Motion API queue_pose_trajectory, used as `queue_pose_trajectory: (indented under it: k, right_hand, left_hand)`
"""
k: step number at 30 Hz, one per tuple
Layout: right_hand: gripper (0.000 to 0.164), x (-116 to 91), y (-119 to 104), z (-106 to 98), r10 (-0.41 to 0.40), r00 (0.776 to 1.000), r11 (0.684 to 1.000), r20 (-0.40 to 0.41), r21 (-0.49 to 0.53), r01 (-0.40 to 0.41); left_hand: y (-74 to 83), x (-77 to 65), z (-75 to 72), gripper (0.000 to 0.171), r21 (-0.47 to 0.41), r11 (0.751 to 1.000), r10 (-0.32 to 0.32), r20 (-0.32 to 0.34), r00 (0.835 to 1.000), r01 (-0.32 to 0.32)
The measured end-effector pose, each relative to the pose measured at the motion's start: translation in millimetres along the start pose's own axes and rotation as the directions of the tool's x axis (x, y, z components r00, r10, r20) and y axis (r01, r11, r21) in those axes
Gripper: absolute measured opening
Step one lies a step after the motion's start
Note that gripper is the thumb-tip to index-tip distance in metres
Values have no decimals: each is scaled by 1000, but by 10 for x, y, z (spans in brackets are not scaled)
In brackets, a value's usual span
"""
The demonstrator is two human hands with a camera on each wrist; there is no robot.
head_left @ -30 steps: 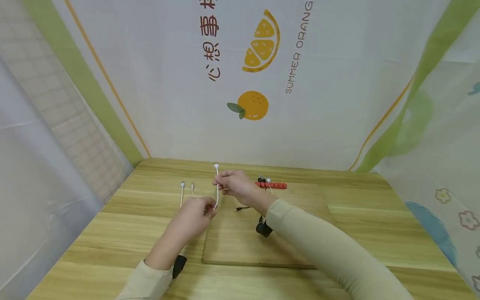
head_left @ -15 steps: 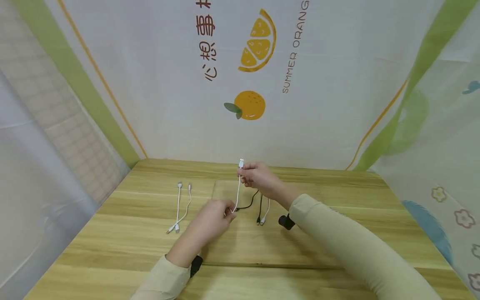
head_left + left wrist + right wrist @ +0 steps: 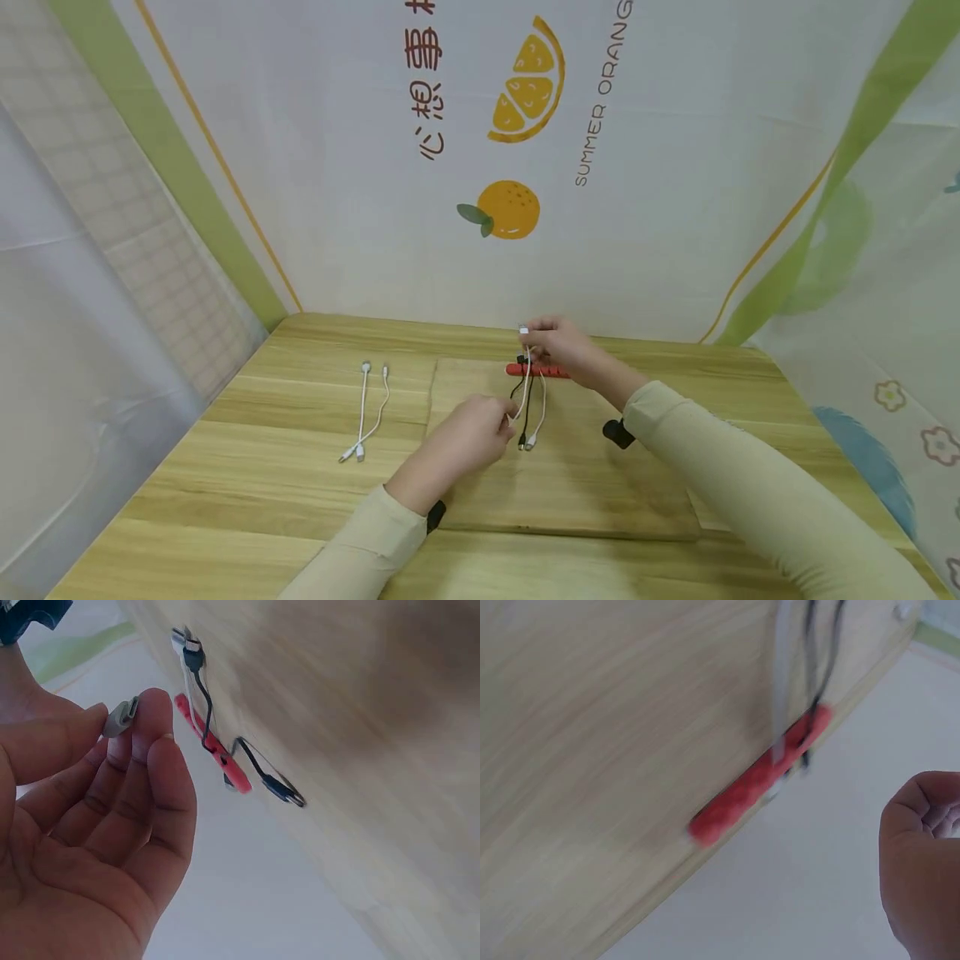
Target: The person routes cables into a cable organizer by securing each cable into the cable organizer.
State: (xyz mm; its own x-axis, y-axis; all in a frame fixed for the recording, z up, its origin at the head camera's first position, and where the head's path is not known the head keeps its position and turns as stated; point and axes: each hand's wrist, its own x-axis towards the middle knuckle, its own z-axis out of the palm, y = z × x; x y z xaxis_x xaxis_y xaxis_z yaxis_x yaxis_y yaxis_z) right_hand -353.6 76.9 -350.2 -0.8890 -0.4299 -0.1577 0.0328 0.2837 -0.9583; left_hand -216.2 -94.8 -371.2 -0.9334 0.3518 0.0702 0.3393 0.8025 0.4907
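A short white USB cable (image 3: 527, 379) is stretched between the two hands over the wooden board. Its lower connector (image 3: 120, 718) is pinched between thumb and forefinger of the left hand (image 3: 474, 429). The right hand (image 3: 568, 348) holds the upper end near the USB plug (image 3: 523, 331), above a red cable holder strip (image 3: 557, 372). Two black cables and one white cable (image 3: 542, 408) sit in the strip, their ends hanging toward the near side. In the right wrist view the strip (image 3: 742, 796) is blurred, and the right hand (image 3: 922, 862) is partly cut off.
Two white cables (image 3: 363, 417) lie crossed on the table left of the wooden board (image 3: 585, 492). The strip lies along the board's far edge. A printed curtain (image 3: 375, 250) hangs behind the table, with more cloth at both sides.
Both hands have moved right with the white cable, from the board's left edge to the red strip. The strip, hidden behind the right hand half a second ago, shows partly again.
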Motion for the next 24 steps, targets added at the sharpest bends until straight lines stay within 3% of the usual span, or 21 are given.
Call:
queue_pose_trajectory:
  k: [6, 9, 13, 20, 24]
  right_hand:
    - [51, 85, 161, -283, 45, 998, 989, -32, -140, -49]
    - [57, 109, 219, -405, 48, 999, 954, -1, -297, -46]
    - [45, 142, 284, -525, 0, 998, 861, 68, -507, 34]
    - [35, 222, 339, -596, -90, 986, 634, 143, -755, 167]
    - [33, 285, 353, -537, -95, 985, 562, 144, -809, 172]
  left_hand:
    - [152, 221, 70, 28, 75, 997, 19, 63, 998, -24]
    - [222, 291, 127, 39, 74, 997, 20, 105, 994, -28]
    - [285, 341, 218, 47, 89, 996, 12, 140, 990, -25]
    - [266, 391, 336, 29, 124, 991, 37, 132, 991, -54]
    - [251, 408, 373, 24, 146, 987, 48, 132, 990, -68]
